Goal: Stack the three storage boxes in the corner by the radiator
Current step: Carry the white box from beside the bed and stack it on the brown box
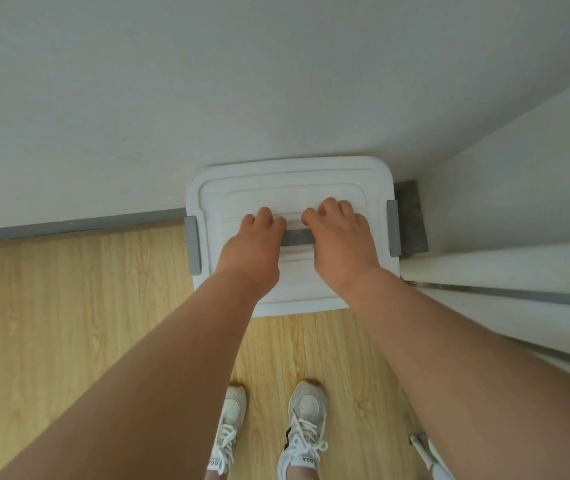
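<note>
A white storage box [311, 181] with a ribbed lid stands in the corner, against the back wall. Grey clips sit on its left side [193, 245] and right side [392, 227]. A grey handle bar [297, 237] runs across the middle of the lid. My left hand [254, 245] and my right hand [340, 242] lie side by side on the lid, each over one end of that bar with the fingers curled down around it. I look straight down on the lid, so anything beneath this box is hidden.
The white back wall [207, 98] has a grey skirting board [69, 225]. A white panel with a grey rail [519, 292] closes the right side. A grey patch [411, 216] shows in the corner. My white sneakers [306, 434] stand on the wood floor [69, 323].
</note>
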A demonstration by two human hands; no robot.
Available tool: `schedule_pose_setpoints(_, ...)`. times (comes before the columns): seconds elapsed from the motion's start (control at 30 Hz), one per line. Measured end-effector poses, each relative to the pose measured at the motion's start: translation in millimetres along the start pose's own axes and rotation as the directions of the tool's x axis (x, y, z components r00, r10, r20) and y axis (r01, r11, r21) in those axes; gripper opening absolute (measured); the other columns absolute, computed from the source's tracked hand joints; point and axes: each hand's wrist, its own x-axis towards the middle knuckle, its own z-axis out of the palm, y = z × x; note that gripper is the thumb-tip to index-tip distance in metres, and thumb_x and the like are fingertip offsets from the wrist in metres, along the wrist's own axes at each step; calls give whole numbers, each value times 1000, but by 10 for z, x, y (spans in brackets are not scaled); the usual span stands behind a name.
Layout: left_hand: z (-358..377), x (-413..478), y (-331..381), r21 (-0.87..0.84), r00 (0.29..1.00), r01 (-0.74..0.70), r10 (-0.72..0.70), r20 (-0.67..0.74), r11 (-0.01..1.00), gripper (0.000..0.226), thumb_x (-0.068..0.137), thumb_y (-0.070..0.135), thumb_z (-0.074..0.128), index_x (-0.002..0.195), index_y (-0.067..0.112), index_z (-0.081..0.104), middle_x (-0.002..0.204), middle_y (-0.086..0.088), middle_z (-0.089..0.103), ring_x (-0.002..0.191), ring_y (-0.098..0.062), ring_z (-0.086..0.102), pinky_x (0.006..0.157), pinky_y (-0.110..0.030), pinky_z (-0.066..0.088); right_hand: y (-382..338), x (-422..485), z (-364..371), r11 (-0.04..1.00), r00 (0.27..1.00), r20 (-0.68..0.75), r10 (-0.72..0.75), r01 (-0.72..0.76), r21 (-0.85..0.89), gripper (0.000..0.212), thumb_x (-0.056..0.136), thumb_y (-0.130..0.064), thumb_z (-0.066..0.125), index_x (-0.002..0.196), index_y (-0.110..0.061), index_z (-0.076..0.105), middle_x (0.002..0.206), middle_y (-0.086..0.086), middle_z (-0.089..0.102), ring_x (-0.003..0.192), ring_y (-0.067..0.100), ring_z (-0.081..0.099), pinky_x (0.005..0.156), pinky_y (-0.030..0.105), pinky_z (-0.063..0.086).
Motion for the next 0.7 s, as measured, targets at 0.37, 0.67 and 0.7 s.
schedule_pose_setpoints(0.37,187,-186,-80,-24,995,78,-76,62,997,86,89,5,56,152,35,5,158,-2,-6,146,-23,-18,119,-49,8,18,-21,28,999,997,66,44,-46,25,51,87,-1,51,134,-20,44,142,6,35,134,26,30,110,48,30)
schedule_pose_setpoints(0.67,182,-91,-85,76,965,49,-66,253,996,101,89,4,60,150,34,-15,156,-7,-20,143,-29,-27,117,-55,9,40,-33,126,992,976,207,62,-83,96,70,85,-3,63,144,-20,28,155,7,13,147,24,6,119,53,14)
schedule_pose_setpoints(0.7,181,-85,-83,77,964,51,-69,255,996,101,89,4,60,150,34,-15,156,-7,-21,143,-29,-27,117,-54,9,46,-33,113,991,975,215,62,-86,105,72,84,-3,64,144,-20,28,155,7,13,147,24,5,119,52,14)
